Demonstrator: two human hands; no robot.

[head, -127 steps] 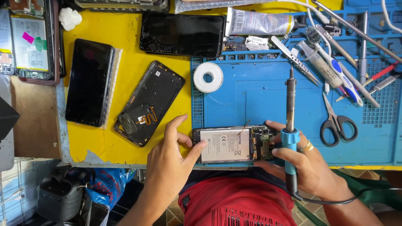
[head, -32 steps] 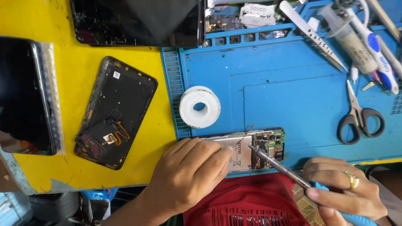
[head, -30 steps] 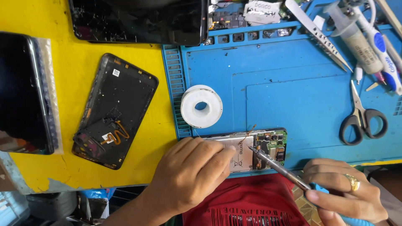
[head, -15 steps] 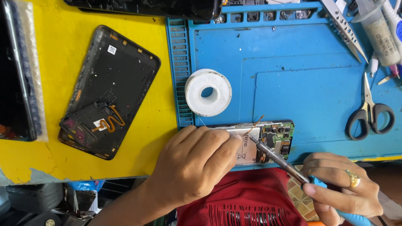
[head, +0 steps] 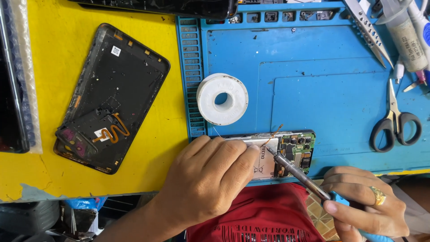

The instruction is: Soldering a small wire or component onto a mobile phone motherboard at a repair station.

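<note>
An opened phone (head: pixel 293 150) with its circuit board showing lies at the near edge of the blue work mat (head: pixel 313 80). My left hand (head: pixel 208 177) lies flat over the phone's left part and holds it down. My right hand (head: pixel 365 204) grips a blue-handled soldering iron (head: pixel 298 172); its tip touches the phone beside my left fingertips, near a thin copper-coloured wire. A white spool of solder wire (head: pixel 222 99) sits just behind the phone.
A black phone back cover (head: pixel 112 96) lies on the yellow table top (head: pixel 49 170) at left. Scissors (head: pixel 394 123), tweezers (head: pixel 369 31) and tubes (head: pixel 405 36) lie at the mat's right. More dark phone parts sit along the top and left edges.
The soldering iron went from upright in my right hand to tilted with its tip on the phone. My left hand slid onto the phone. The view has drawn closer.
</note>
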